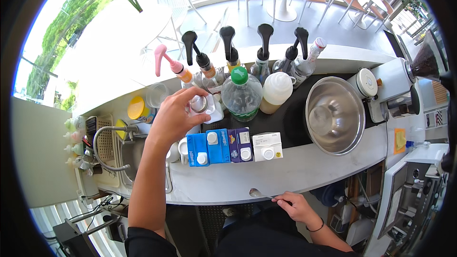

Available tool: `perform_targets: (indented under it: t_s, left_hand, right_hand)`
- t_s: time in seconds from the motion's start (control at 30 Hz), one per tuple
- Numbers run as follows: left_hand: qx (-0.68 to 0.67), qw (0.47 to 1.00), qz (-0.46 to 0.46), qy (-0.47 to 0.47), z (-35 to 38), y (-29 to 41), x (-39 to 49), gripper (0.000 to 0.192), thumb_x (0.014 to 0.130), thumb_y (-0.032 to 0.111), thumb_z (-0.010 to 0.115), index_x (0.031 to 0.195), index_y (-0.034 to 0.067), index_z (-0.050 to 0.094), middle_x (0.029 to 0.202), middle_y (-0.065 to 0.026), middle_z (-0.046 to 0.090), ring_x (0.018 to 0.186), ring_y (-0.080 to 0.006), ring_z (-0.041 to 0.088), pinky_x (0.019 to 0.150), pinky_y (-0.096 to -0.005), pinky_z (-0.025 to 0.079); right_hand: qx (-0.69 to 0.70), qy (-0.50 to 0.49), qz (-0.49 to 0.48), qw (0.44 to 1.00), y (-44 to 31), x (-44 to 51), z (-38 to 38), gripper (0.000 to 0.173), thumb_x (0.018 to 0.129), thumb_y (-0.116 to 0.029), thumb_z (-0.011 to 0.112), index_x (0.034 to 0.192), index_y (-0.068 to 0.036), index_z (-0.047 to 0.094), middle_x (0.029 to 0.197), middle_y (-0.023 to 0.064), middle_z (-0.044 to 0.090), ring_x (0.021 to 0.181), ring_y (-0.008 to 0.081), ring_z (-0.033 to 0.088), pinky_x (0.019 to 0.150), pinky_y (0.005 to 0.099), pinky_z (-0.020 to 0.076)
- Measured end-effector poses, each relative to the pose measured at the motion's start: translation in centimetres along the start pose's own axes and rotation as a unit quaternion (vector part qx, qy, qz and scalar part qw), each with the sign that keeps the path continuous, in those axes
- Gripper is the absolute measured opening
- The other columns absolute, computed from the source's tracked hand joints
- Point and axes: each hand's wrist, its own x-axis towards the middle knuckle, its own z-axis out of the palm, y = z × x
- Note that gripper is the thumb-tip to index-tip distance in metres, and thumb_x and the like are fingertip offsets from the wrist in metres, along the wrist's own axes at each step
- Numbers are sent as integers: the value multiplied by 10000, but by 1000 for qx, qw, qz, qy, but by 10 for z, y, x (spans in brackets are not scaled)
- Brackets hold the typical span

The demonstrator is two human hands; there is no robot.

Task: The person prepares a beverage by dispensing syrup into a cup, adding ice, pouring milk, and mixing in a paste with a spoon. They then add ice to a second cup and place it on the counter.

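Note:
My left hand (177,114) has its thumb and fingers around the top of a white square-sided container (215,110) with a round cap. The container is at the back of the counter, left of a large clear plastic bottle (241,94) with a green cap. Whether its base touches the counter cannot be made out. Low at the front, my right hand (294,206) grips the handle of a metal spoon (257,193), its bowl pointing left over the counter edge. Between my hands stand two blue milk cartons (208,147), a purple carton (240,145) and a white carton (267,146).
Several pump bottles (262,66) line the back ledge beside a squeeze bottle (277,91). A steel bowl (335,142) stands on the right, near a coffee grinder (392,80). Leftward are a yellow-lidded tub (136,107), a clear cup (157,94) and a sink (130,157) with a hose faucet (103,132).

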Motion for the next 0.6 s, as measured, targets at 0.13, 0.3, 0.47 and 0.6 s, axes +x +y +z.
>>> perform_targets:
  t_s: [0.13,0.3,0.47,0.6]
  left_hand:
    - [15,999,8,-29,24,8,10,525,786,202,895,1280,130,734,1171,-114,749,1116,-350,662,1022,-455,524]
    - [-9,990,-67,-121,47,2,16,518,809,215,886,1295,107,743,1239,-147,753,1159,-344,671,1045,-447,529]
    - [-90,992,-76,-42,46,-24,12,558,788,269,924,1280,76,744,1151,-156,765,1111,-335,717,1004,-444,552]
    - [-6,991,-132,0,37,-66,13,639,682,253,998,1161,42,632,1226,-178,726,1222,-377,649,1050,-478,518]
  right_hand:
    - [19,14,-59,998,-4,14,-2,173,1039,-124,680,1126,-27,794,984,115,747,862,239,698,823,330,553]
    - [45,29,-35,998,-5,19,-3,173,1039,-114,678,1128,-18,791,999,123,757,863,234,705,825,328,555]
    - [39,27,-26,999,-2,14,-6,177,1037,-103,673,1121,-4,793,976,111,749,855,207,696,814,316,546]
    - [52,35,-16,998,1,10,-6,187,1041,-111,673,1125,3,795,945,92,733,795,170,669,769,302,536]
